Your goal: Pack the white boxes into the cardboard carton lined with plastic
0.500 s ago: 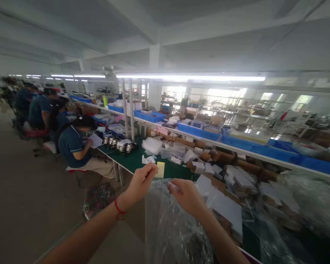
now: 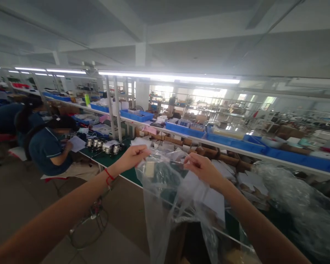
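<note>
While both arms reach forward over the near edge of the bench (image 2: 126, 172), the hands hold up a clear plastic bag (image 2: 165, 198) between them by its top rim. The left hand (image 2: 130, 157) pinches the rim's left corner with thumb and fingers closed on the film; a red string sits around that wrist. The right hand (image 2: 202, 169) pinches the rim's right side in the same way, fingers curled tight on the plastic. The bag hangs down from the two grips above the bench's near edge, its film crumpled and see-through, so the green bench top shows through it.

Along the bench's far edge runs a raised shelf carrying a row of blue trays (image 2: 222, 141). White papers and cardboard pieces (image 2: 244, 179) lie scattered on the bench beyond the right hand, and a heap of more clear plastic (image 2: 294, 201) rests toward the right end. Near the left end stand several small shiny metal parts (image 2: 103, 145). A seated person in a dark blue shirt (image 2: 48, 146) works at that end, holding a white sheet, with other people behind. A round wire basket (image 2: 89, 227) sits on the floor below the left forearm.
</note>
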A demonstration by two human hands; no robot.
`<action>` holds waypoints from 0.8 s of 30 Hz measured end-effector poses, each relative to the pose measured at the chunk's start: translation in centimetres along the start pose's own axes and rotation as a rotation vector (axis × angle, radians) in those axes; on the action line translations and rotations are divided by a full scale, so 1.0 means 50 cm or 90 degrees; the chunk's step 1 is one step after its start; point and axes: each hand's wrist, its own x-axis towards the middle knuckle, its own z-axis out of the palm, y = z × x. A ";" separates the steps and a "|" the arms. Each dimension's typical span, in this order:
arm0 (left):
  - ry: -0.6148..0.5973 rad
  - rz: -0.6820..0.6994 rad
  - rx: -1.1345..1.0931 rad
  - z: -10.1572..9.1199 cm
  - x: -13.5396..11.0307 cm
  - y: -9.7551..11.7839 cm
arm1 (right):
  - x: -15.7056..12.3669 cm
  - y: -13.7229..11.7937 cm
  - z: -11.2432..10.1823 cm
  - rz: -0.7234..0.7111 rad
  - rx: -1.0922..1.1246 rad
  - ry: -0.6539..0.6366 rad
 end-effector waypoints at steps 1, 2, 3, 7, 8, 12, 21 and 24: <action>0.024 0.045 0.040 -0.007 0.013 0.009 | -0.003 -0.001 -0.022 0.008 -0.027 -0.038; 0.036 0.096 0.082 -0.015 0.026 0.018 | -0.006 0.000 -0.045 0.028 -0.064 -0.069; 0.037 0.145 0.121 -0.024 0.039 0.027 | -0.009 0.003 -0.068 0.057 -0.108 -0.085; 0.013 0.201 0.180 -0.060 0.083 0.052 | -0.013 0.032 -0.144 0.171 -0.231 -0.042; 0.006 0.197 0.179 -0.066 0.090 0.054 | -0.014 0.041 -0.156 0.190 -0.245 -0.013; 0.021 0.190 0.193 -0.077 0.115 0.055 | -0.016 0.078 -0.188 0.242 -0.320 0.123; -0.010 0.006 0.113 -0.119 0.138 0.053 | -0.003 0.079 -0.250 0.237 -0.153 0.184; 0.010 0.002 -0.011 -0.122 0.124 0.044 | -0.014 0.065 -0.240 0.179 -0.086 0.198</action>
